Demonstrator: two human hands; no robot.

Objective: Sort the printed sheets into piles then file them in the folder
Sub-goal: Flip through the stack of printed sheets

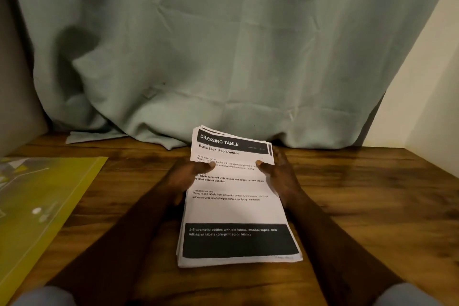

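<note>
Two hands work here: we pinch the stack of printed sheets [236, 208], left hand [187, 176] on its left edge, right hand [280, 176] on its right; the yellow folder [37, 206] lies left.

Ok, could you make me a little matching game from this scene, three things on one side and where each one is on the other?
Things:
1. stack of printed sheets
2. yellow folder
3. green curtain

Places:
A. lying flat at the far left of the table
B. hanging at the back, hem bunched on the table
C. in the middle, held by the left hand and right hand

Pairs: 1-C, 2-A, 3-B.
</note>
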